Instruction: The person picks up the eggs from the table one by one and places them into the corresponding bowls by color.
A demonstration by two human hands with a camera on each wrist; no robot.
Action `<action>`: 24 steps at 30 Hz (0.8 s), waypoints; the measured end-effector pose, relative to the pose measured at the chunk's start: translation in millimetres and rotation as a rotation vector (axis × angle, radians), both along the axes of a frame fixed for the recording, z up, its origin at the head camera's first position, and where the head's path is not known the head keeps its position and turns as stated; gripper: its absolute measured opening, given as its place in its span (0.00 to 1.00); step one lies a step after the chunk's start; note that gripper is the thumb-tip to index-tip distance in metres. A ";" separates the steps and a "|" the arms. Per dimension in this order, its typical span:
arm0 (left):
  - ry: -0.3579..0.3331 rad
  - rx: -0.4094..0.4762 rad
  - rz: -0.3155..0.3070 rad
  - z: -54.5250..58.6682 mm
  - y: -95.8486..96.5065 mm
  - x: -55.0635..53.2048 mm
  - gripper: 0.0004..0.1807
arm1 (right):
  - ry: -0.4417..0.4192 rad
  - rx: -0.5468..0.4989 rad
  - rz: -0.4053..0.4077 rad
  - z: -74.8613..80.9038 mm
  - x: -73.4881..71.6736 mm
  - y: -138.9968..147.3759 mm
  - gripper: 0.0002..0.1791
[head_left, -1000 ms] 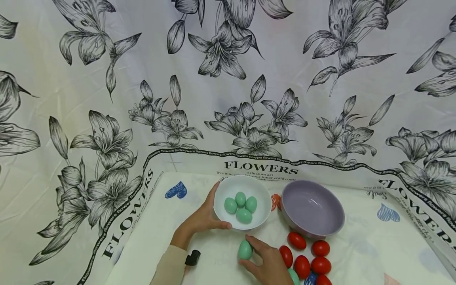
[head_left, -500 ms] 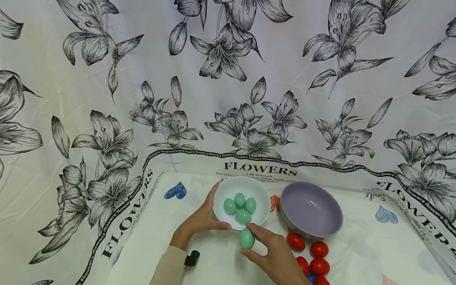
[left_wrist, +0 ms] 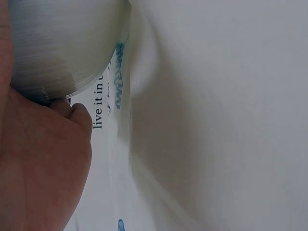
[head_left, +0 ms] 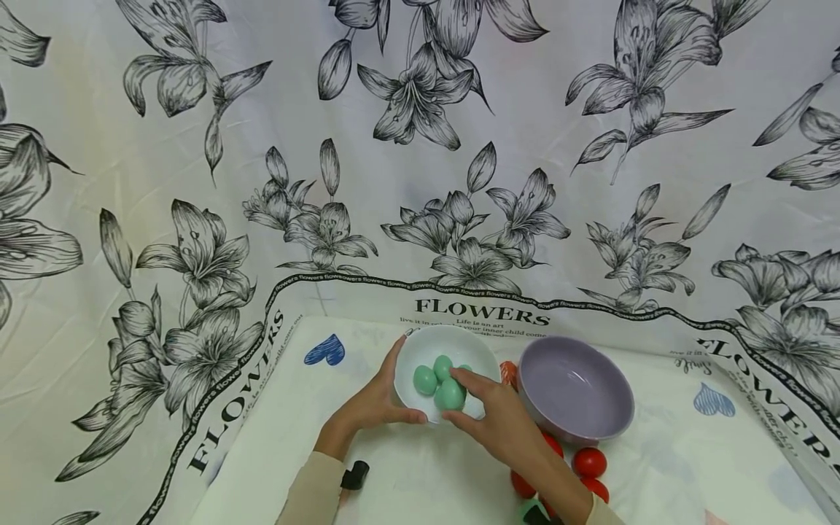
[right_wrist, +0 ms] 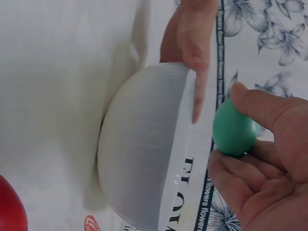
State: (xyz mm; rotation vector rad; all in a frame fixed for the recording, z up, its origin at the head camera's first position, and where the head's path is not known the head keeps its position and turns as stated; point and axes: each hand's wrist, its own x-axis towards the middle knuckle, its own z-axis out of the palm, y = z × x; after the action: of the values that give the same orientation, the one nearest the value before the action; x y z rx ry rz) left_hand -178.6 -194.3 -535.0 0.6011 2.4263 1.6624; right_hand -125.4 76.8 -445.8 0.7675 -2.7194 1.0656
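While the right hand (head_left: 499, 419) pinches a smooth, glossy, pale-green egg (head_left: 450, 395) between thumb and fingertips, the relation that counts is the vertical one: the held egg is above the mouth of a round, white, ceramic-looking bowl (head_left: 453, 337), over its interior rather than off to one side. Seen side-on in the right wrist view, there is open air between egg and rim, so the two are apart, and the bowl lies straight below the fingers. The egg's long axis seems to run roughly from thumb to fingertips, closer to level than upright, though the head view makes the shape look almost round.

The left hand (head_left: 370, 405) grips the bowl from its left side, thumb along the near rim and fingers around the far left edge. The right hand reaches over from the opposite side; the left thumb is near the held egg but apart from it. At least three more pale-green eggs (head_left: 425, 380) lie in the bowl, close under the held one; whether others hide behind the right hand, I cannot tell.

Just to the right stands a wide, round, purple bowl (head_left: 577, 397), with glossy red eggs (head_left: 589, 463) on the near side of it, some partly hidden by the right forearm.
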 end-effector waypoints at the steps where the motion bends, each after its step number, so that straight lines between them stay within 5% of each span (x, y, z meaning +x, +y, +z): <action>1: -0.001 0.003 -0.002 -0.2 -0.1 0.0 0.82 | 0.001 0.009 0.007 -1.2 -3.6 -1.5 0.39; 14: -0.024 0.046 -0.030 0.4 -0.6 0.9 0.81 | -0.143 0.110 0.139 -21.4 -34.8 -17.4 0.37; 24: -0.024 0.034 -0.041 -1.2 -1.4 0.1 0.80 | -0.152 0.194 0.249 -27.6 -55.9 -24.2 0.36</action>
State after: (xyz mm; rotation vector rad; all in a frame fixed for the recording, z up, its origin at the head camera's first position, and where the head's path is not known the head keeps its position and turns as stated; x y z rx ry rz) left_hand -178.4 -195.6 -536.2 0.6279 2.3571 1.6879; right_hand -181.3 52.7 -473.4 1.1252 -2.9478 0.9468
